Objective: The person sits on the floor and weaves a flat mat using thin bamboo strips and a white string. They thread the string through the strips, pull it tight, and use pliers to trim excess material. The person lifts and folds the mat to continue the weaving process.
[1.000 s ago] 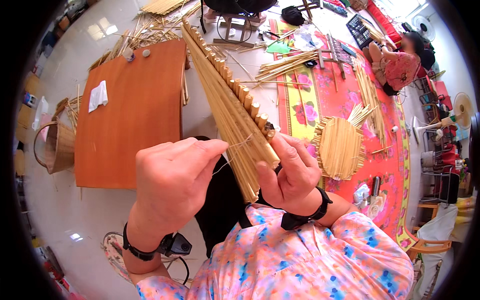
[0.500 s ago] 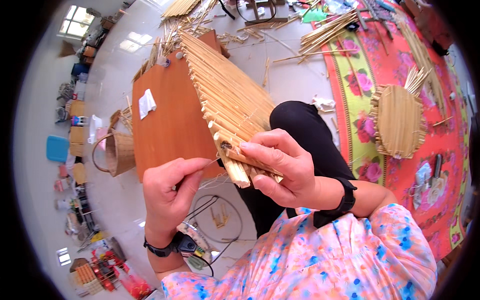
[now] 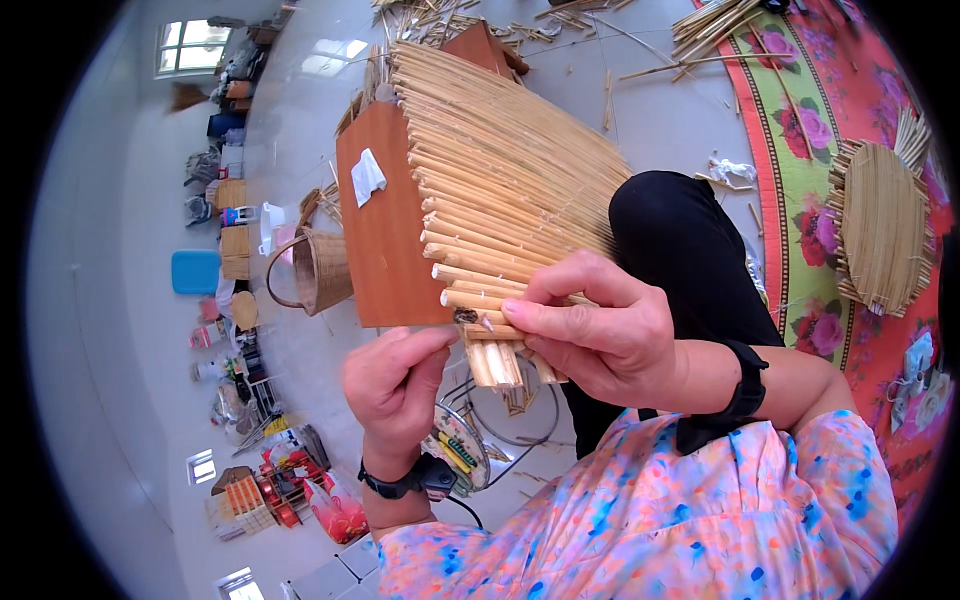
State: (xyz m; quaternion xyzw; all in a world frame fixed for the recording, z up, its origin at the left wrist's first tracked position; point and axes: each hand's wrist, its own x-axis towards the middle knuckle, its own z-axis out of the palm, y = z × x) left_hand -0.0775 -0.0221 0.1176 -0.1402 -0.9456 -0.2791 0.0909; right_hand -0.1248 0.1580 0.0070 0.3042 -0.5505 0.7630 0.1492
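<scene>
A mat of pale reed stalks (image 3: 500, 170), laid side by side and joined in rows, stretches from my hands to the far end of a brown wooden board. My right hand (image 3: 610, 325) grips its near end, thumb on top of the last stalks and fingers beneath. Short cut stalks (image 3: 494, 362) stick out crosswise below that end. Beside the near left corner, close to a dark spot on a stalk end, my left hand (image 3: 400, 385) is closed in a pinch. A thin thread showed at its fingertips a moment ago; now it is hardly visible.
The brown board (image 3: 385, 250) bears a white tissue (image 3: 367, 177). A wicker basket (image 3: 322, 270) stands left of it. At right, a flowered cloth (image 3: 800, 200) holds an oval reed mat (image 3: 882, 228). My black-trousered knee (image 3: 665, 215) is beside the mat. Loose stalks (image 3: 720, 30) lie farther off.
The view has shifted, so the scene sits farther right. My left hand has come closer to the mat's corner, and the mat is turned a little. My right hand keeps its grip.
</scene>
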